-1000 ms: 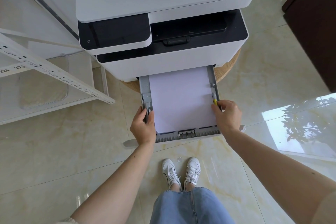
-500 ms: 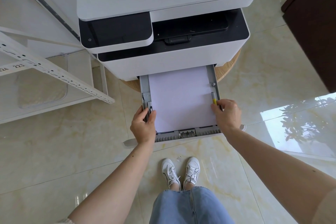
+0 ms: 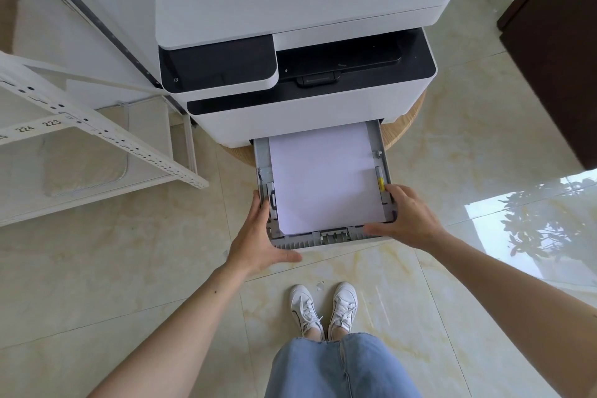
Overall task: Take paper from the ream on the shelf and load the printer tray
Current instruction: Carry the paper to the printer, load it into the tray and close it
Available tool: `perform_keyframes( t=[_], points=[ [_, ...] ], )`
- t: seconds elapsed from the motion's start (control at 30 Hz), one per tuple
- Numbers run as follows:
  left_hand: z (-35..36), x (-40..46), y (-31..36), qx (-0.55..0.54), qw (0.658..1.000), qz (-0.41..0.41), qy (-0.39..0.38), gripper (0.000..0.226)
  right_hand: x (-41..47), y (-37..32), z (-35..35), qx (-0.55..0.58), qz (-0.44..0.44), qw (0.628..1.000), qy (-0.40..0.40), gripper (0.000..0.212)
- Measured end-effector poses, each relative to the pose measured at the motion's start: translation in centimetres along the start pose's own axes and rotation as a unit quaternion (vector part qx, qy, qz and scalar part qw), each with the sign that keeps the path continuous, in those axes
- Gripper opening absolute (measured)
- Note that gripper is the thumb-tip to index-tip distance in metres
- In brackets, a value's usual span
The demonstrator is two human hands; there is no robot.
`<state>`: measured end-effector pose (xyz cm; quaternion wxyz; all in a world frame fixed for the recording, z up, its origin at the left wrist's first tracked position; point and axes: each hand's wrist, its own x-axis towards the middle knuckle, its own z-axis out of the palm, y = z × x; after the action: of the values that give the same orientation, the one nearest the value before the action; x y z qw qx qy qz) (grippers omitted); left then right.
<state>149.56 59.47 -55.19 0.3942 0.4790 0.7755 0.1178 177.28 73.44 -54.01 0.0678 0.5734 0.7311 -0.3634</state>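
Note:
A white and black printer [image 3: 300, 26] stands on a round wooden stand. Its grey paper tray [image 3: 326, 237] is pulled out at the bottom front. A stack of white paper [image 3: 323, 178] lies flat inside the tray between the side guides. My left hand [image 3: 258, 236] grips the tray's front left corner, thumb under the front edge. My right hand [image 3: 407, 216] grips the front right corner, fingers beside the yellow guide tab [image 3: 381, 185]. No ream of paper is visible.
A white metal shelf frame [image 3: 97, 132] with numbered labels stands to the left, close to the printer. A dark wooden cabinet [image 3: 555, 52] is at the right. My feet in white shoes [image 3: 323, 307] stand on the glossy tile floor just below the tray.
Both hands have slid from the tray's side guides down to its front corners. The camera has moved closer, so the printer looks larger.

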Motion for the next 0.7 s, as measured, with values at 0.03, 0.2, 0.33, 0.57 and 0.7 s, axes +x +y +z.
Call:
perform_keyframes(
  t=[0.03, 0.2, 0.33, 0.57, 0.7],
  points=[
    [-0.2, -0.3, -0.2, 0.023, 1.000, 0.002, -0.017, 0.153, -0.1, 0.2, -0.1, -0.019, -0.004, 1.000, -0.014, 0.117],
    [-0.7, -0.9, -0.6, 0.048, 0.998, 0.019, -0.024, 0.137, -0.6, 0.9, -0.2, -0.063, -0.020, 0.996, -0.059, 0.133],
    [-0.8, -1.0, -0.4, 0.029, 0.999, 0.025, -0.013, 0.132, -0.4, 1.1, 0.0, -0.049, -0.029, 0.997, -0.044, 0.126],
    [-1.2, -1.0, -0.4, 0.037, 0.999, 0.035, 0.000, 0.130, -0.1, 1.1, -0.4, -0.046, -0.036, 0.998, -0.033, 0.115],
    [-1.5, -0.9, -0.2, 0.041, 0.998, 0.048, 0.006, 0.128, 0.1, 1.2, -0.4, -0.046, -0.039, 0.998, -0.031, 0.111]
  ],
)
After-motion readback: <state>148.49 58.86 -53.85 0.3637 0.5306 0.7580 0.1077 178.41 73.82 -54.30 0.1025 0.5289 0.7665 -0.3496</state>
